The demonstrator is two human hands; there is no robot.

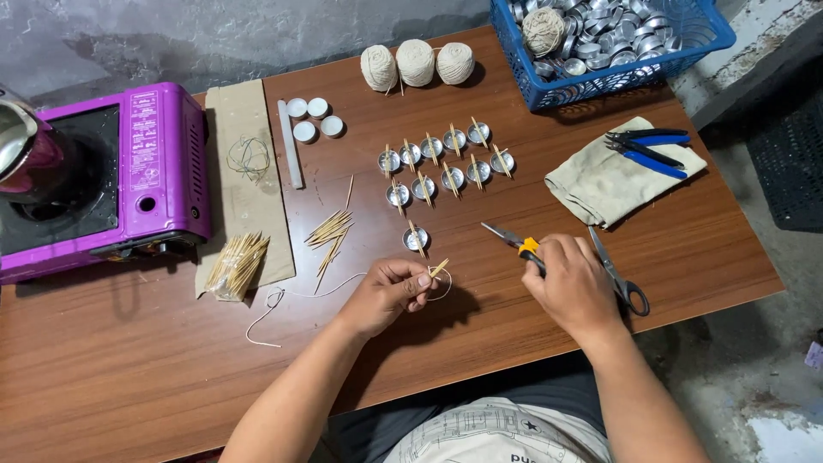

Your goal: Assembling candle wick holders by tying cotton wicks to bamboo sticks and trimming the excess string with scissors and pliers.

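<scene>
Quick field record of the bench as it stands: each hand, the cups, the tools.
left hand: pinches small sticks with white string
right hand: grips yellow-handled pliers, scissors beside it
metal cups: rows on table, a stick across each
blue pliers: on folded cloth
blue crate: holds more cups

Brown wooden surface (600, 283), carrying purple stove (103, 171), cardboard sheet (244, 184), yarn balls (417, 62), blue basket (613, 51), metal cups (446, 163), cloth (613, 176), scissors (619, 274), loose sticks (330, 233).
</scene>
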